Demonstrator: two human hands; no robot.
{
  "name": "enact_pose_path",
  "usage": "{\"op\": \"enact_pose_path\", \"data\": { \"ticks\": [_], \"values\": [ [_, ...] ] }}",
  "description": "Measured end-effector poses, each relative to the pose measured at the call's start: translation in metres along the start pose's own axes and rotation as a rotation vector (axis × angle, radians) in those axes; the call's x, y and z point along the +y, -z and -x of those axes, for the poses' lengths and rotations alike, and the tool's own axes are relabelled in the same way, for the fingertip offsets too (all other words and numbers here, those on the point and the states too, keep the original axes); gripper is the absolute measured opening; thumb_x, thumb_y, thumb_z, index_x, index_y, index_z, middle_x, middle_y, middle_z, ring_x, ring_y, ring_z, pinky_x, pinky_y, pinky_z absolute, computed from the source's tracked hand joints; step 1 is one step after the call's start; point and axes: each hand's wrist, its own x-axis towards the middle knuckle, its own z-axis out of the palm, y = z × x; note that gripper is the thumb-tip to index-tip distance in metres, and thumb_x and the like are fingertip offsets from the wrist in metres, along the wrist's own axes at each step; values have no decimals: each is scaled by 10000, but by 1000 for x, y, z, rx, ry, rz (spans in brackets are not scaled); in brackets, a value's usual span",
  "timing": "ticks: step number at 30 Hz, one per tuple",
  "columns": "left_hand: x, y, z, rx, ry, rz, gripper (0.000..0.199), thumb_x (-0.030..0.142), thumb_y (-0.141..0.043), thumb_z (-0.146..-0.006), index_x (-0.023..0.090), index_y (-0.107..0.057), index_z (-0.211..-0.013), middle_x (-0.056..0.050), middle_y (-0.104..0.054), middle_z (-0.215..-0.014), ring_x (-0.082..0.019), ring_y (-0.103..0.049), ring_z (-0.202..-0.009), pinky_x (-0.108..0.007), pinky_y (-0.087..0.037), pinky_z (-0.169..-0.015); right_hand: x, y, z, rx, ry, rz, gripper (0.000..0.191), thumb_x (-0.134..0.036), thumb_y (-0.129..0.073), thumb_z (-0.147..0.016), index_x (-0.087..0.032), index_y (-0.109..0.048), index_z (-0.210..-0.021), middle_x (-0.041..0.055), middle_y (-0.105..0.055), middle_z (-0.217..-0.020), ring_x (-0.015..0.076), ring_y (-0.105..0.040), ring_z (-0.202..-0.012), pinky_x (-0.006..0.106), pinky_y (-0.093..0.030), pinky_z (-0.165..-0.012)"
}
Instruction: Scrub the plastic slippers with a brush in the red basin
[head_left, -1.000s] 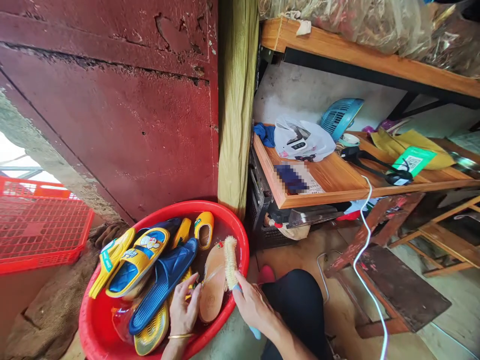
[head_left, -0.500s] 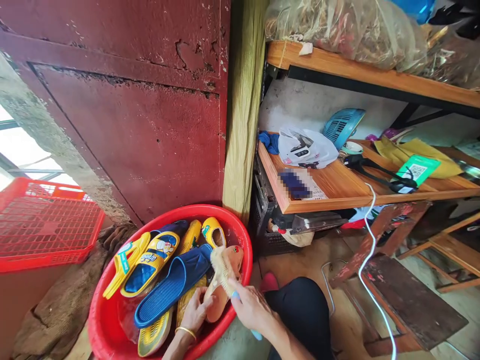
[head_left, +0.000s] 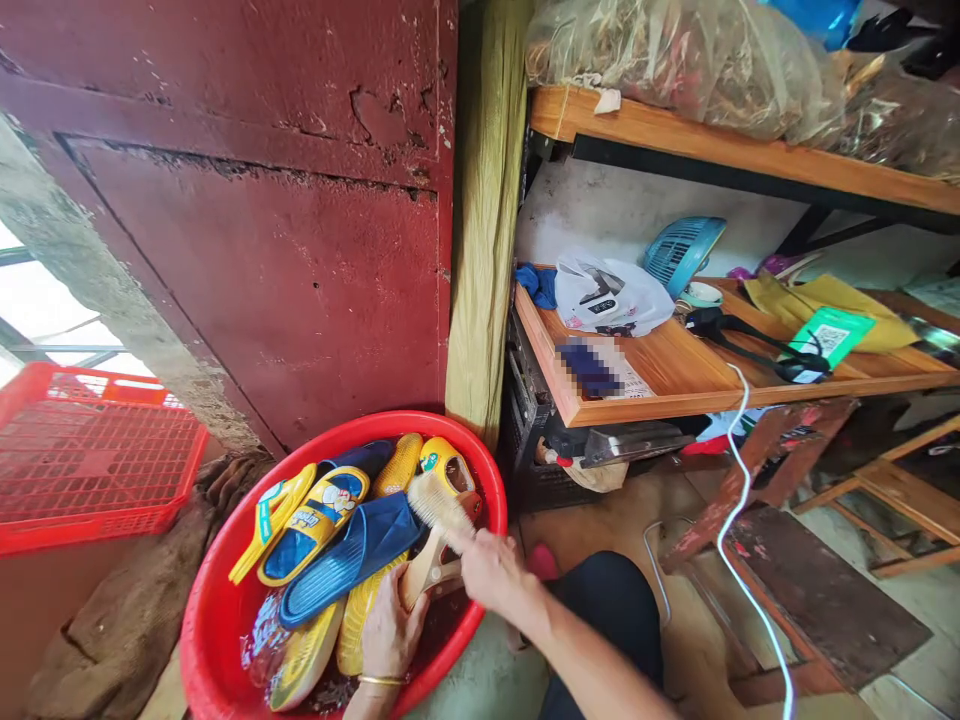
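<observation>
In the red basin (head_left: 196, 610), several wet slippers lie in water. My left hand (head_left: 390, 628), with a bracelet at the wrist, grips the near end of a tan slipper (head_left: 426, 570). Closed round the handle of a pale-bristled brush (head_left: 442, 510), my right hand (head_left: 491, 570) holds it over the tan slipper's strap area. A blue slipper (head_left: 345, 565) rests left of the brush. Beyond it are a yellow and blue slipper (head_left: 315, 525) and a yellow clog (head_left: 446, 462). The tan slipper's far end is partly hidden behind the brush.
A red crate (head_left: 97, 460) stands left, beside brown sacking (head_left: 127, 620). A maroon door (head_left: 300, 260) is behind the basin. On the right are a wooden table (head_left: 675, 365) with a white bag (head_left: 611, 295) and blue fan (head_left: 682, 250), a hanging white cable (head_left: 731, 530) and a dark stool (head_left: 832, 590).
The brush has turned, its bristled head swinging to the left. The tan slipper has tilted in my left hand. The other slippers have shifted slightly right in the basin.
</observation>
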Motion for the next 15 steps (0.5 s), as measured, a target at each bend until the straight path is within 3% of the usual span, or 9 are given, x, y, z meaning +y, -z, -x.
{"op": "enact_pose_path", "data": {
  "ticks": [1,3,6,10,12,15],
  "values": [
    [-3,-1,-1,3,7,3,428,478,-625,-732,207,-605,-1063,-161,-738,-1115,-354,-711,-1037,-524,-544,-941,-4,-5,6,-54,88,36,545,-134,-493,-886,-266,-595,-1404,132,-736,-1033,281,-699,-950,391,-517,-863],
    [-8,0,-3,17,14,25,440,489,-622,-728,201,-600,-1061,-166,-736,-1110,-355,-706,-1033,-531,-538,-944,-8,-9,11,-89,127,57,610,-135,-519,-858,-248,-536,-1458,152,-734,-1034,293,-704,-925,405,-529,-844],
    [-9,7,-6,45,70,96,471,530,-614,-728,208,-605,-1072,-132,-744,-1062,-332,-705,-975,-501,-543,-914,3,6,-1,-47,-126,-23,571,-109,-468,-900,-220,-554,-1453,166,-742,-1097,286,-706,-1009,385,-505,-915],
    [-2,11,-9,82,273,275,528,637,-651,-664,210,-633,-973,-90,-749,-936,-310,-703,-900,-441,-564,-831,16,26,-13,-20,-136,-159,549,-184,-396,-968,-176,-491,-1508,145,-711,-1260,268,-664,-1145,340,-474,-987],
    [2,9,-10,99,367,387,588,699,-670,-630,209,-632,-952,-68,-741,-881,-297,-709,-863,-412,-578,-775,11,18,5,-34,-78,-323,552,-242,-380,-989,-204,-456,-1535,108,-676,-1342,251,-645,-1181,312,-462,-1001],
    [7,6,-9,111,438,485,677,752,-690,-595,204,-638,-990,-57,-739,-881,-288,-716,-850,-397,-587,-743,1,-13,54,-158,-83,-429,553,-313,-429,-980,-291,-461,-1532,54,-742,-1206,239,-687,-1081,284,-494,-912]
  ]
}}
